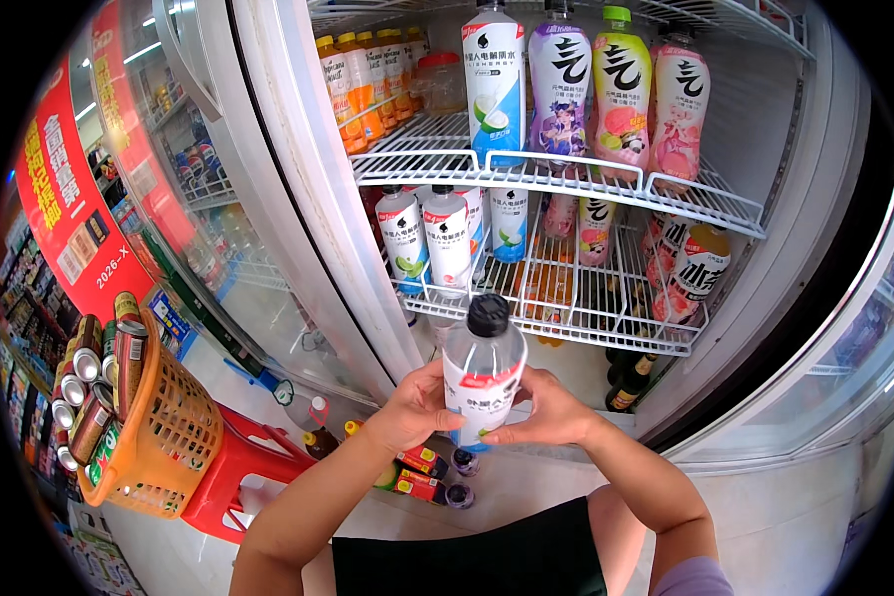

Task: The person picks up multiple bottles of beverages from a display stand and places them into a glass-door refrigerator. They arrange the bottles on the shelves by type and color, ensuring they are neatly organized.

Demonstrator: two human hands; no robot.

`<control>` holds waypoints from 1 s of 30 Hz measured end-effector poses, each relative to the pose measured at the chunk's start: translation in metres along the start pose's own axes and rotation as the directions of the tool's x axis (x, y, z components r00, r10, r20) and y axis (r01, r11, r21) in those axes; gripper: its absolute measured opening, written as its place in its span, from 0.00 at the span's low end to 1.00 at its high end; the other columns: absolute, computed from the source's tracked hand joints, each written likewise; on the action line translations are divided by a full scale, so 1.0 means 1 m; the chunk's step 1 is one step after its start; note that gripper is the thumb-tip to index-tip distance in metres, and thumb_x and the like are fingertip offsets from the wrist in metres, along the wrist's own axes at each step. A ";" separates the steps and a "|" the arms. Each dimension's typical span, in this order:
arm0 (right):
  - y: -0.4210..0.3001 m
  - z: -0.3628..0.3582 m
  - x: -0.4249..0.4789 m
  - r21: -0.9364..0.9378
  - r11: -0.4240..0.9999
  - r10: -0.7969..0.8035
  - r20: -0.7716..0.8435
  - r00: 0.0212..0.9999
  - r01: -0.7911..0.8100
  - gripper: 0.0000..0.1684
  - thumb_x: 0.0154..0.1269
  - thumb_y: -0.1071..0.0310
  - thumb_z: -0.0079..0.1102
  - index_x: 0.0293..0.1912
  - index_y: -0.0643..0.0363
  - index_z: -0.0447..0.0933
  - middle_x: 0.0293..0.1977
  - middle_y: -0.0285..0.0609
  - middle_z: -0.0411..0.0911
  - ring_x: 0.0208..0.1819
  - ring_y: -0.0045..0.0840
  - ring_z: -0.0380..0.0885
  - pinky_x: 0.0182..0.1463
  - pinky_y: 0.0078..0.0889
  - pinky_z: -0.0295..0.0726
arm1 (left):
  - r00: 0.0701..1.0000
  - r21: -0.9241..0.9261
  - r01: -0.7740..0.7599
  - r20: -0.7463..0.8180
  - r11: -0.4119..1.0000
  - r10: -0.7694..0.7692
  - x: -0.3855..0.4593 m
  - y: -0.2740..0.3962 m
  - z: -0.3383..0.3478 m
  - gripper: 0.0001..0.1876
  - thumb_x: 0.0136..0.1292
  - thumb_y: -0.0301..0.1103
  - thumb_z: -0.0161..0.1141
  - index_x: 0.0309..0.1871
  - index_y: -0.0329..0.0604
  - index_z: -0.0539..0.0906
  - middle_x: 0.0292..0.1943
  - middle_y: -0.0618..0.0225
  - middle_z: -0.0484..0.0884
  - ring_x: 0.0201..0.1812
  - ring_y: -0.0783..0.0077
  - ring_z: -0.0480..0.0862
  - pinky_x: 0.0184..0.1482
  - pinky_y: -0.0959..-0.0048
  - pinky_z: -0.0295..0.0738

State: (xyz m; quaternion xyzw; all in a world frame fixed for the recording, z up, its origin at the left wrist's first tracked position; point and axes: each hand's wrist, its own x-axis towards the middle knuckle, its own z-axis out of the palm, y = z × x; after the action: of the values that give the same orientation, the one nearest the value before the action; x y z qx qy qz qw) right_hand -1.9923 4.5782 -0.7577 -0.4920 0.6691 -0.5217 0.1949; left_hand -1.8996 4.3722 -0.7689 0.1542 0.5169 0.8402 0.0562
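Note:
Between my two hands is a clear plastic drink bottle [484,384] with a black cap and a white, red and blue label. My left hand [421,406] grips its left side, and my right hand [547,410] grips its right side. The bottle is upright, in front of an upright drinks cooler whose wire shelves face me. On the upper shelf [566,160] stand a tall white and blue bottle [494,86] and three bottles with bright printed sleeves, the middle one yellow-green [620,97]. Two white-labelled bottles [447,242] stand at the left of the lower shelf [603,339].
An orange plastic basket [175,425] of cans sits on a red stool [242,465] at left. Several bottles [417,477] lie on the floor near the cooler. The open glass door [231,223] stands left. Dark bottles [632,384] stand low inside. Orange juice bottles [361,89] fill the upper left.

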 end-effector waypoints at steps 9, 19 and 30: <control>0.039 -0.014 0.054 -0.202 0.936 -0.346 -0.682 0.644 0.289 0.34 0.46 0.66 0.76 0.53 0.63 0.73 0.48 0.47 0.78 0.50 0.34 0.79 0.52 0.31 0.77 | 0.932 0.846 -0.116 -0.088 0.520 0.351 0.045 0.022 0.010 0.44 0.56 0.28 0.68 0.74 0.46 0.55 0.71 0.61 0.60 0.69 0.64 0.63 0.67 0.65 0.61; 0.068 -0.050 0.122 -0.492 0.813 -0.197 -0.735 0.649 -0.311 0.42 0.39 0.54 0.76 0.53 0.58 0.68 0.50 0.47 0.74 0.48 0.43 0.78 0.46 0.42 0.78 | 0.970 0.836 0.011 -0.141 0.549 0.196 0.087 -0.004 -0.001 0.47 0.55 0.27 0.65 0.75 0.43 0.48 0.73 0.49 0.53 0.73 0.54 0.55 0.72 0.66 0.52; 0.064 -0.072 0.158 -0.257 0.680 0.272 -0.782 0.562 -0.687 0.46 0.36 0.49 0.79 0.51 0.61 0.66 0.52 0.46 0.73 0.51 0.38 0.77 0.50 0.38 0.79 | 0.964 0.825 0.091 -0.215 0.558 0.159 0.105 -0.019 -0.039 0.46 0.57 0.21 0.60 0.76 0.50 0.48 0.73 0.59 0.55 0.72 0.59 0.60 0.68 0.63 0.60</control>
State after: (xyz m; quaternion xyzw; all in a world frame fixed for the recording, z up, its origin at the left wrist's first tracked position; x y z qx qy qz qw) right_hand -2.1468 4.4765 -0.7476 -0.0822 0.9198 -0.3766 -0.0733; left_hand -2.0127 4.3748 -0.7810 0.0590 0.8501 0.5120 -0.1087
